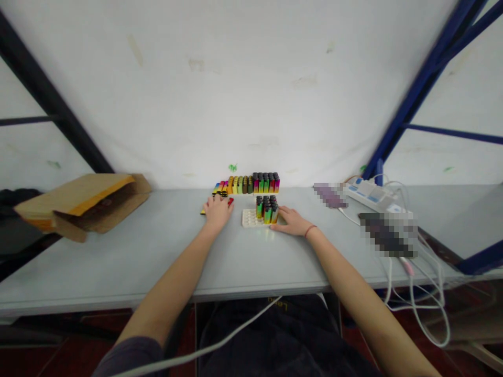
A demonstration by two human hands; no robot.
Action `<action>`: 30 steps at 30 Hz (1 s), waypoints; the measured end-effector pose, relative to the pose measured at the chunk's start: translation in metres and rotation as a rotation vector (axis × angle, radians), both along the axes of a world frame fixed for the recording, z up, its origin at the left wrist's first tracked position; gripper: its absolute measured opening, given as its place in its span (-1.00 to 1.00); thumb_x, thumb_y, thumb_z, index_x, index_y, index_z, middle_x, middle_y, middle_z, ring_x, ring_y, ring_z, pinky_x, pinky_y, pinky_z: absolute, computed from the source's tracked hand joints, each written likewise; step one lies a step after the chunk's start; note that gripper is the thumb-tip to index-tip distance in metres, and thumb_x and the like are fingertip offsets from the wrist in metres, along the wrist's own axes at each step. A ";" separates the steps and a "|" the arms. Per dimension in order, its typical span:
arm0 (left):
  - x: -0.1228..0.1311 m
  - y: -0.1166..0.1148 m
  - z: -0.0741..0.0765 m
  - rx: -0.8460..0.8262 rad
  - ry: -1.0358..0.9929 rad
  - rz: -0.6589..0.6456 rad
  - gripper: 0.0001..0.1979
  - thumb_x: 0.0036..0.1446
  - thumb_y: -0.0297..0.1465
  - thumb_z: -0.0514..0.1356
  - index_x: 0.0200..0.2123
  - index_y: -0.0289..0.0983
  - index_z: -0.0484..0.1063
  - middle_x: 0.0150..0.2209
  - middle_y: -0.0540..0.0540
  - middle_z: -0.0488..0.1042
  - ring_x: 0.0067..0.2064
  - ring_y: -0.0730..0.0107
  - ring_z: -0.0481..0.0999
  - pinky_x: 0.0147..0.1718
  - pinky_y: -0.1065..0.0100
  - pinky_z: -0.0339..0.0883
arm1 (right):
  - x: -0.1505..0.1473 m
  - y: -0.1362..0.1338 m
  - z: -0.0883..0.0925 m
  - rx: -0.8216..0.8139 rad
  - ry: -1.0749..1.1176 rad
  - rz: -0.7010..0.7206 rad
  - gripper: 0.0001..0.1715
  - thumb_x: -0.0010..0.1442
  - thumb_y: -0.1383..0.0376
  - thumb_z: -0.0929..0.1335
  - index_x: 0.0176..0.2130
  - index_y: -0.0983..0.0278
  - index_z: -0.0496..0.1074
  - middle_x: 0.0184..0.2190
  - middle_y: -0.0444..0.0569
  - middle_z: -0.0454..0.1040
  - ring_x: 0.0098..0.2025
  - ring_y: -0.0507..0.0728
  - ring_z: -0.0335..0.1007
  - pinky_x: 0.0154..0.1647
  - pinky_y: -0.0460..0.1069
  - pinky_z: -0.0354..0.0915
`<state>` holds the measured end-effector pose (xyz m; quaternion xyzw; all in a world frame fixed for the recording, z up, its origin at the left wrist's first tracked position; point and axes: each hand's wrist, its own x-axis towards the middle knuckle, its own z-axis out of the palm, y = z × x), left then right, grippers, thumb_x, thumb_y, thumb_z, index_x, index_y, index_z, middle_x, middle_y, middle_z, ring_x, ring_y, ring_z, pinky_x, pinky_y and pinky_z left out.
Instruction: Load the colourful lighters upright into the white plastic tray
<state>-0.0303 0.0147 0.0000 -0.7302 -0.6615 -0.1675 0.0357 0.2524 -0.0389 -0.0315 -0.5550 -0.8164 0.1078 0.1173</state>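
Note:
My left hand [217, 212] is bent down over loose lighters on the table, its fingers closed on one. A red end [230, 201] shows at its right side and a yellow and black end [203, 212] at its left. My right hand [294, 222] steadies the white tray with holes [251, 219], thumb at the front edge and fingers along the right side. Upright colourful lighters with black tops [268, 210] fill the tray's right part, while holes on its left are bare. Fingertips of my left hand are partly hidden.
Rows of standing lighters [266, 183] line the wall, with yellow and green ones [240, 185] beside them. An opened cardboard box [78, 201] lies left. At right are a power strip [373, 195], blurred phones [387, 234] and looping white cables [411, 293].

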 end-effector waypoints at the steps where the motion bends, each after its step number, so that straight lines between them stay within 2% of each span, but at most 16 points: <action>1: 0.002 -0.001 0.000 -0.012 -0.004 -0.019 -0.64 0.37 -0.23 0.07 -0.02 -0.19 0.62 0.15 -0.37 0.50 0.20 -0.28 0.32 0.05 -0.16 0.22 | 0.000 0.000 0.000 0.001 0.002 0.001 -0.09 0.29 -0.21 0.34 0.35 0.30 0.29 0.43 0.26 0.21 0.45 0.39 0.13 0.42 0.29 0.09; 4: 0.011 -0.006 -0.001 -0.051 0.002 -0.073 -0.66 0.40 -0.26 0.04 -0.01 -0.17 0.59 0.09 -0.32 0.57 0.19 -0.26 0.34 0.08 -0.25 0.18 | 0.000 0.000 0.001 -0.002 0.001 0.003 -0.10 0.29 -0.20 0.34 0.36 0.29 0.29 0.43 0.25 0.21 0.45 0.39 0.13 0.42 0.29 0.09; 6: 0.015 -0.008 -0.003 -0.059 0.021 -0.088 -0.68 0.38 -0.31 0.06 0.02 -0.22 0.56 0.09 -0.37 0.56 0.20 -0.26 0.36 0.10 -0.26 0.18 | 0.000 -0.001 0.002 -0.006 -0.003 0.002 -0.10 0.29 -0.20 0.34 0.36 0.30 0.29 0.43 0.26 0.21 0.45 0.39 0.13 0.42 0.28 0.09; 9: 0.016 -0.005 -0.004 -0.042 -0.044 -0.096 -0.72 0.34 -0.39 0.09 -0.01 -0.33 0.53 0.10 -0.44 0.49 0.17 -0.21 0.43 0.12 -0.14 0.25 | 0.000 -0.002 0.003 -0.008 -0.007 -0.004 -0.11 0.30 -0.19 0.34 0.35 0.31 0.29 0.43 0.27 0.21 0.45 0.39 0.13 0.42 0.27 0.09; 11: 0.017 0.000 -0.004 -0.006 -0.240 -0.137 -0.78 0.32 -0.41 0.11 -0.07 -0.33 0.50 0.06 -0.39 0.49 0.10 -0.06 0.51 0.09 0.01 0.33 | 0.000 -0.002 0.003 -0.011 -0.009 -0.005 -0.13 0.30 -0.19 0.34 0.34 0.30 0.31 0.43 0.27 0.21 0.44 0.39 0.14 0.42 0.27 0.09; 14: 0.023 0.008 -0.001 -0.020 -0.776 -0.172 -0.89 0.32 -0.36 0.12 -0.15 -0.25 0.39 -0.21 -0.15 0.50 -0.19 0.25 0.58 -0.13 0.25 0.44 | -0.001 -0.003 0.004 -0.014 -0.011 -0.007 -0.13 0.30 -0.19 0.34 0.33 0.31 0.31 0.42 0.27 0.22 0.43 0.39 0.16 0.41 0.28 0.10; 17: 0.031 0.008 0.001 -0.161 -1.315 -0.173 -0.82 0.30 -0.22 0.15 -0.25 -0.19 0.28 -0.49 0.09 0.34 -0.52 0.47 0.39 -0.46 0.44 0.33 | -0.001 -0.003 0.004 -0.015 -0.012 -0.008 -0.11 0.31 -0.19 0.33 0.35 0.33 0.29 0.42 0.29 0.22 0.43 0.39 0.15 0.42 0.27 0.09; 19: 0.035 0.005 0.002 -0.259 -1.525 -0.186 -0.71 0.27 -0.10 0.16 -0.33 -0.18 0.26 -0.59 0.16 0.22 -0.64 0.55 0.22 -0.60 0.50 0.16 | -0.001 -0.003 0.003 -0.012 -0.011 -0.008 -0.10 0.30 -0.21 0.34 0.34 0.32 0.30 0.41 0.29 0.23 0.44 0.39 0.14 0.42 0.28 0.08; 22: 0.035 0.000 0.002 -0.381 -1.660 -0.174 -0.53 0.22 0.08 0.11 -0.46 -0.19 0.21 -0.69 0.19 0.08 -0.72 0.58 0.02 -0.71 0.49 -0.06 | 0.000 -0.002 0.002 -0.003 -0.004 -0.002 -0.10 0.29 -0.22 0.34 0.34 0.29 0.30 0.40 0.27 0.25 0.43 0.40 0.15 0.41 0.30 0.09; 24: 0.034 -0.001 0.002 -0.408 -1.704 -0.136 -0.46 0.21 0.15 0.05 -0.53 -0.17 0.15 -0.73 0.19 0.02 -0.74 0.59 -0.03 -0.74 0.48 -0.11 | 0.000 -0.001 0.002 -0.003 -0.001 -0.002 -0.11 0.29 -0.21 0.34 0.34 0.29 0.30 0.40 0.27 0.25 0.43 0.40 0.16 0.40 0.31 0.10; 27: 0.033 -0.001 0.001 -0.371 -1.749 -0.083 -0.44 0.20 0.16 0.03 -0.56 -0.16 0.11 -0.75 0.19 -0.02 -0.74 0.60 -0.05 -0.74 0.49 -0.12 | 0.000 -0.001 0.002 -0.007 -0.001 -0.004 -0.12 0.29 -0.20 0.34 0.32 0.31 0.32 0.41 0.29 0.24 0.43 0.40 0.16 0.40 0.30 0.11; 30: 0.035 -0.001 0.001 -0.343 -1.756 -0.087 -0.47 0.22 0.11 0.05 -0.57 -0.16 0.11 -0.75 0.18 -0.02 -0.74 0.60 -0.06 -0.74 0.51 -0.14 | 0.000 -0.002 0.003 -0.010 0.001 -0.006 -0.12 0.29 -0.19 0.35 0.33 0.32 0.31 0.41 0.30 0.23 0.44 0.41 0.15 0.41 0.30 0.09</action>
